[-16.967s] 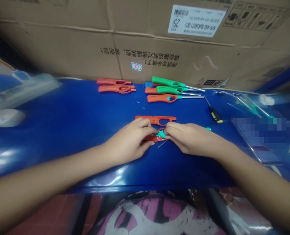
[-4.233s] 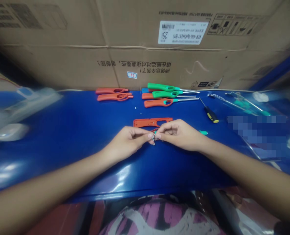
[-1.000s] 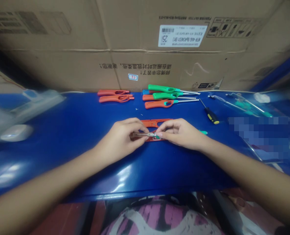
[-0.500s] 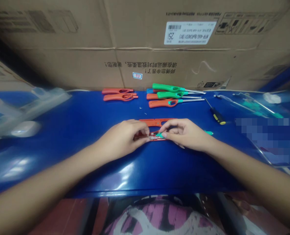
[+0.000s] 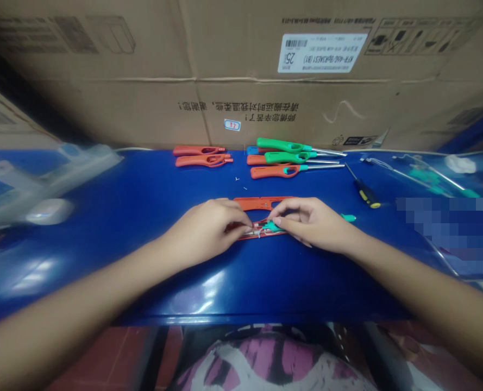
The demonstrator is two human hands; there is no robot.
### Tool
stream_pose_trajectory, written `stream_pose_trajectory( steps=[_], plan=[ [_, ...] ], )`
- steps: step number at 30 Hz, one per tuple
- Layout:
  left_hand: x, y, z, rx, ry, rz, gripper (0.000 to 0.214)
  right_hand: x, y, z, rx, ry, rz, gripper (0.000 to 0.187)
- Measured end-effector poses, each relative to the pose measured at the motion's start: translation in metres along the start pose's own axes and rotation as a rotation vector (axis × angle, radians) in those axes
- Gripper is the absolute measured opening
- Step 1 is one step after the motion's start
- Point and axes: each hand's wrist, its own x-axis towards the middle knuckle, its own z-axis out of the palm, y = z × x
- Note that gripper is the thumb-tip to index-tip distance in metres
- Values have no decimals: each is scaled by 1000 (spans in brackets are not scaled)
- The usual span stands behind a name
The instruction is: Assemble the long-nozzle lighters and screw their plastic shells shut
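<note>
My left hand (image 5: 211, 225) is closed, thumb and forefinger pinched over small white parts inside an open orange lighter half-shell (image 5: 280, 234). What sits between those fingertips is hidden. My right hand (image 5: 317, 220) pinches a green trigger piece (image 5: 271, 226) lying in the same half-shell. A thin white wire curls beside the trigger. Just behind, touching or nearly touching my fingers, lies the matching orange half-shell (image 5: 247, 203). A green tip (image 5: 349, 218) pokes out past my right hand.
Long-nosed lighters (image 5: 274, 172) with metal tubes lie at the back, left of a screwdriver (image 5: 365, 194). Two orange lighter bodies (image 5: 204, 161) sit further left. Metal rods with green parts (image 5: 428, 176) are at right. A cardboard box (image 5: 225, 54) stands behind the blue table (image 5: 241, 282).
My left fingertips have shifted slightly at the half-shell, and a white wire now shows beside the trigger. My right hand keeps its pinch. The view has moved a little.
</note>
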Motion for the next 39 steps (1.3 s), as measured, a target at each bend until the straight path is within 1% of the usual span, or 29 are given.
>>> stream_pose_trajectory(
  steps=[2, 6, 8, 10, 14, 18, 21, 24, 27, 30, 33, 36, 39],
  plan=[
    [-2, 2, 0, 4, 19, 4, 19, 1, 2, 1, -57, 44, -88, 18],
    [-3, 3, 0, -20, -10, -13, 19, 1, 8, 1, -341, 186, -418, 10],
    [-3, 2, 0, -44, -16, -42, 18, 1, 10, 0, -486, 187, -545, 13],
    [-2, 0, 1, -79, -22, -80, 16, -1, 11, 0, -593, 144, -601, 18],
    [1, -2, 3, -166, -30, -149, 13, -5, 10, 1, -762, 74, -607, 23],
    [0, -3, 1, -186, -27, -155, 12, -7, 8, 1, -881, 40, -606, 27],
    [-1, -2, -2, -224, -75, -175, 13, -7, 8, -1, -926, 26, -630, 29],
    [-1, -3, -4, -295, -114, -278, 10, -7, 7, -5, -982, -21, -652, 30],
    [1, -6, -4, -327, -97, -347, 8, -8, 6, -8, -1092, -64, -675, 35],
    [2, -8, -3, -321, -88, -336, 8, -11, 5, -9, -1197, -76, -682, 41],
    [1, -8, -3, -273, -87, -303, 10, -13, 4, -6, -1253, -86, -686, 43],
    [0, -7, -3, -216, -80, -272, 11, -15, 2, -4, -1257, -95, -678, 42],
    [0, -6, -4, -159, -80, -245, 10, -15, 1, -5, -1202, -83, -675, 41]
  ],
)
